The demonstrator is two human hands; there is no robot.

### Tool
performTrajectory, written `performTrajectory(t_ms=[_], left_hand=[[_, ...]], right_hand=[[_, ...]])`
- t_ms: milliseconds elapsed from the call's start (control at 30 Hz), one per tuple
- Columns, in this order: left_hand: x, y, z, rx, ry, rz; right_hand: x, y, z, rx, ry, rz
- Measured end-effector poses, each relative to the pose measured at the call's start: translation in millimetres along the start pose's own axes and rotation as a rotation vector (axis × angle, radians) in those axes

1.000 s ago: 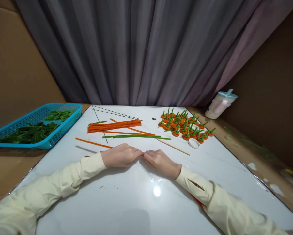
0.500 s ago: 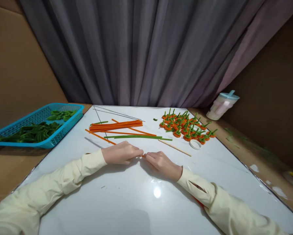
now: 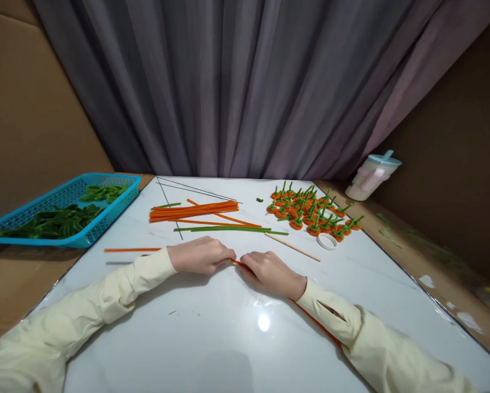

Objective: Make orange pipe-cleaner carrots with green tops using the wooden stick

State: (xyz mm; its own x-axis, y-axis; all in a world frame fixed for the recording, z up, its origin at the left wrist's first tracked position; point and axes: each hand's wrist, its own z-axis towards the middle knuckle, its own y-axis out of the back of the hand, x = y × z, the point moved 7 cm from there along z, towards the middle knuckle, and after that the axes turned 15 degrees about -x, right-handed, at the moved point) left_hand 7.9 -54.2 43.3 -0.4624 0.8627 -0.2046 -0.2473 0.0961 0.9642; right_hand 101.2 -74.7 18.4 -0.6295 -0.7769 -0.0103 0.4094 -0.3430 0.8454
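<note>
Between my two hands a short bit of orange pipe cleaner (image 3: 235, 262) shows. My left hand (image 3: 202, 255) is closed in a pinch on it, and a straight orange length sticks out to the left behind my left sleeve. My right hand (image 3: 272, 275) also pinches it, fingertips close to the left ones; more orange runs down along the underside of my right forearm. Whether it is one piece or two joined is hidden by my fingers. Beyond my hands lie a bundle of orange pipe cleaners (image 3: 193, 211) and several green pipe cleaners (image 3: 228, 229).
Many small orange pumpkin shapes with green stems (image 3: 306, 210) stand at the back right, beside a white ring (image 3: 327, 241). A wooden stick (image 3: 293, 247) lies before them. At left is a blue basket (image 3: 77, 240) of green pieces; at right, a lidded cup (image 3: 368, 177).
The orange length at my left hand has swung from slanting over the table to lying nearly level, pointing left. More orange now shows between my fingertips and under my right wrist.
</note>
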Motion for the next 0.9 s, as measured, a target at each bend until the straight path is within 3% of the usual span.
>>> performTrajectory(t_ms=[233,567,900], left_hand=[[3.4,-1.9,2.3,-0.06,0.076,-0.035],[-7.3,-3.3,0.8,-0.118,-0.16,0.211],[-8.4,-1.0,0.9,-0.12,-0.201,0.116]], right_hand=[[5.5,-3.4,-5.5,-0.041,0.168,-0.17],[3.7,-4.2,-5.1,-0.058,0.158,-0.146],[7.6,-0.5,-3.4,-0.039,0.183,-0.093]])
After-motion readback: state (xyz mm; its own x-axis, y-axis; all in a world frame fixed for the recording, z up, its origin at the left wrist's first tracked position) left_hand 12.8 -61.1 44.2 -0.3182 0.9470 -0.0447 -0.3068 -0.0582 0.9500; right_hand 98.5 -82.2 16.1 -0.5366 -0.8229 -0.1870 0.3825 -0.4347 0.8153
